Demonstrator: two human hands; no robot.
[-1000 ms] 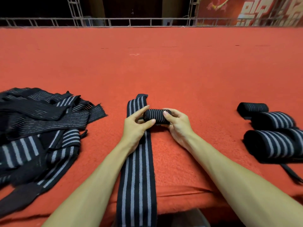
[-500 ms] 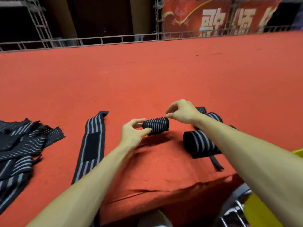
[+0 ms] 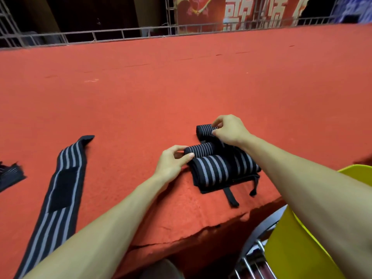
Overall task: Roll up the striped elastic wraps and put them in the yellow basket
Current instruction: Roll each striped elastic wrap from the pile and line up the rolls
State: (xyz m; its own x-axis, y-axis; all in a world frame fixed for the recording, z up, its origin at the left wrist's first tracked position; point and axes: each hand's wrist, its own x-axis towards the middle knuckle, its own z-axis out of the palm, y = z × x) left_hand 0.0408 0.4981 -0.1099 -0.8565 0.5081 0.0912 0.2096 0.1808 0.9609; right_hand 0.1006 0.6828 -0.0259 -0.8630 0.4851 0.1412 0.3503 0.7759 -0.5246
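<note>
Four rolled wraps sit grouped near the front right edge of the red table (image 3: 181, 87). The left hand (image 3: 173, 161) grips the near small roll (image 3: 200, 149) between thumb and curled fingers, with the roll touching the large roll (image 3: 211, 171) in front of it. The right hand (image 3: 229, 129) pinches the far small roll (image 3: 204, 130) at its right end. A second large roll (image 3: 244, 165) lies just beside the first, partly hidden under the right forearm; loose strap ends trail from this pair toward the table edge. Rolling is judged partly complete: one flat wrap (image 3: 62, 178) lies unrolled well to the left, and the edge of a heap of wraps (image 3: 10, 175) shows at the far left. The yellow basket (image 3: 291, 238) stands below the table edge at lower right. Its inside is mostly hidden, so its contents cannot be confirmed. Transfer of the four rolls to the basket is judged not yet done.
</note>
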